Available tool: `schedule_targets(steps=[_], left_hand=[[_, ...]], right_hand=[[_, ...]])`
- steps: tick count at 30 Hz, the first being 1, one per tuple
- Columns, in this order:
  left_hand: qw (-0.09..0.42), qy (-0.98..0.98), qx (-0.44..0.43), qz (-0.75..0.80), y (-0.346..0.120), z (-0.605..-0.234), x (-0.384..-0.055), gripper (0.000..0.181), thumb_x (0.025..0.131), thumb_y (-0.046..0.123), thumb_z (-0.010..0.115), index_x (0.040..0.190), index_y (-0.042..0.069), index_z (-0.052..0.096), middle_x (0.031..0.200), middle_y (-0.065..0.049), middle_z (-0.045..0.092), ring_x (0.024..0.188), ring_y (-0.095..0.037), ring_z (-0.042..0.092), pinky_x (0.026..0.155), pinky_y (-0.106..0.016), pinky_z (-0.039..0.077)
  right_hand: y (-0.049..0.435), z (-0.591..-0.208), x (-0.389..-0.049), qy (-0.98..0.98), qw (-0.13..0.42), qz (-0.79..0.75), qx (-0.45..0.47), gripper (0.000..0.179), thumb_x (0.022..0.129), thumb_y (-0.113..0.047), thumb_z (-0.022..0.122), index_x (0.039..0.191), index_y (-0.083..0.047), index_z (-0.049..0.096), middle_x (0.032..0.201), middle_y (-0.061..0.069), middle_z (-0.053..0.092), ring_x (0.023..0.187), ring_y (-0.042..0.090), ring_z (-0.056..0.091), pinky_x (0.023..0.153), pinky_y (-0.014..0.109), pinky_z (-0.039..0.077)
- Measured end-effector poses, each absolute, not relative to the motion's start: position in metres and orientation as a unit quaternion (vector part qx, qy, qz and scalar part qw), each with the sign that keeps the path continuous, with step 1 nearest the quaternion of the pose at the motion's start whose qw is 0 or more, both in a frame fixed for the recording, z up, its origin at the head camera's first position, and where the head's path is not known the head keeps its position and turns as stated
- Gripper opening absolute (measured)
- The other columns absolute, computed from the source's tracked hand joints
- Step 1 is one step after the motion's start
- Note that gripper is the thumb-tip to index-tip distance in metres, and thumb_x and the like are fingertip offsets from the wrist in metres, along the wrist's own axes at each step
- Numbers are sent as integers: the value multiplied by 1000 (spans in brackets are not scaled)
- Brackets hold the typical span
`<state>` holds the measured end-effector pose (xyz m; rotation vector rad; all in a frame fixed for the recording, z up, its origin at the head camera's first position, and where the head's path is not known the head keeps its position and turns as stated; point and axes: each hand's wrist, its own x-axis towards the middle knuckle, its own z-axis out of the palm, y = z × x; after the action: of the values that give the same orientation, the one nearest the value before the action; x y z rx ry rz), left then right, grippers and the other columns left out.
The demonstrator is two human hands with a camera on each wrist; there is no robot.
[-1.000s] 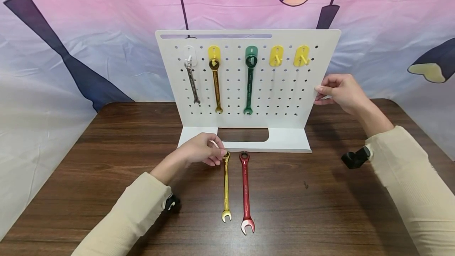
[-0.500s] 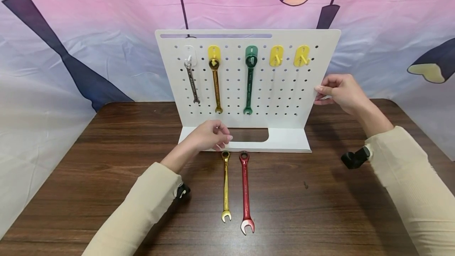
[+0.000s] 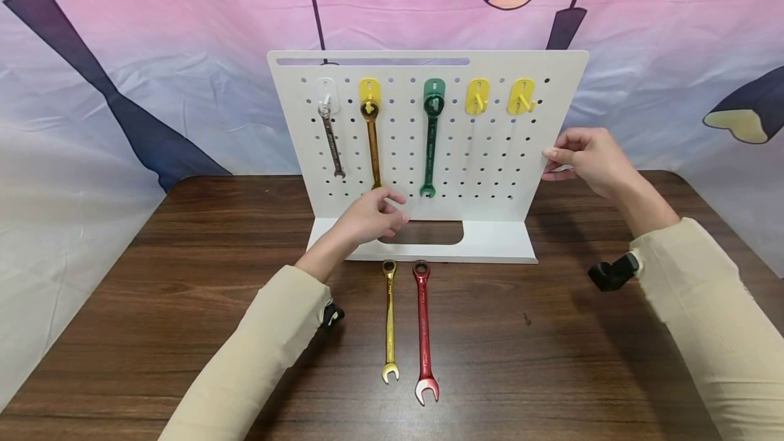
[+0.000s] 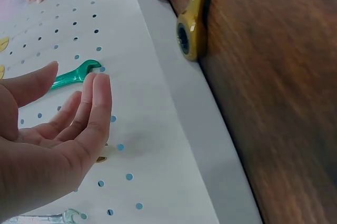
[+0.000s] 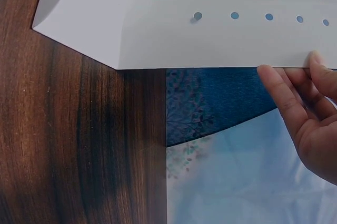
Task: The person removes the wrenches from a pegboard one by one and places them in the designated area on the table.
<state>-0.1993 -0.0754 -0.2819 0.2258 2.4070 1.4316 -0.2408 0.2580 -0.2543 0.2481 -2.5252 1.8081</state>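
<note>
White perforated pegboard (image 3: 478, 210) is being pinched at its right edge between the thumb and fingers (image 5: 287, 98) of the right hand (image 3: 584, 158), while the left hand (image 3: 370, 215) is hovering before its lower part, thumb standing well apart from loosely bent fingers (image 4: 99, 103) that are grasping nothing. Just above the left hand, a bronze combination wrench (image 3: 373, 148) is hanging from a yellow hook (image 3: 369, 87), its open end being partly hidden by that hand; to its right a green combination wrench (image 3: 431, 148) is hanging from a green hook (image 3: 435, 85), and to its left a silver combination wrench (image 3: 333, 145) from a white hook (image 3: 333, 90). Two more yellow hooks (image 3: 478, 90) are projecting farther right. On the brown table (image 3: 520, 373), just in front of the base (image 3: 502, 240), a gold combination wrench (image 3: 390, 318) and a red combination wrench (image 3: 424, 325) are lying nearly parallel, ring ends facing the pegboard. Beyond, a pink-and-blue cloth backdrop (image 3: 392, 5) is hanging.
</note>
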Motion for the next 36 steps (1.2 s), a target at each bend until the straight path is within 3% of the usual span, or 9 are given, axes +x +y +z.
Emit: schedule_targets(steps=[6, 12, 36], left_hand=[[144, 859, 78, 485, -70, -277, -203, 35, 90, 11, 58, 123, 3, 49, 99, -15, 57, 94, -34, 58, 80, -36, 54], [123, 875, 94, 458, -69, -272, -207, 39, 91, 16, 57, 127, 8, 46, 105, -14, 58, 89, -32, 59, 67, -30, 51], [63, 871, 127, 470, -53, -242, -217, 45, 90, 19, 59, 133, 17, 43, 114, -8, 57, 106, -20, 52, 90, -35, 45]], right_hand=[[258, -254, -241, -804, 10, 588, 83, 16, 89, -3, 57, 79, 9, 56, 73, 4, 63, 70, 18, 62, 69, 39, 57], [258, -254, -241, -805, 10, 587, 83, 16, 89, -4, 57, 78, 8, 57, 74, 5, 63, 70, 17, 62, 70, 40, 57], [258, -254, -241, -798, 8, 596, 85, 19, 88, -3, 57, 77, 11, 54, 74, 6, 63, 69, 18, 62, 70, 41, 57]])
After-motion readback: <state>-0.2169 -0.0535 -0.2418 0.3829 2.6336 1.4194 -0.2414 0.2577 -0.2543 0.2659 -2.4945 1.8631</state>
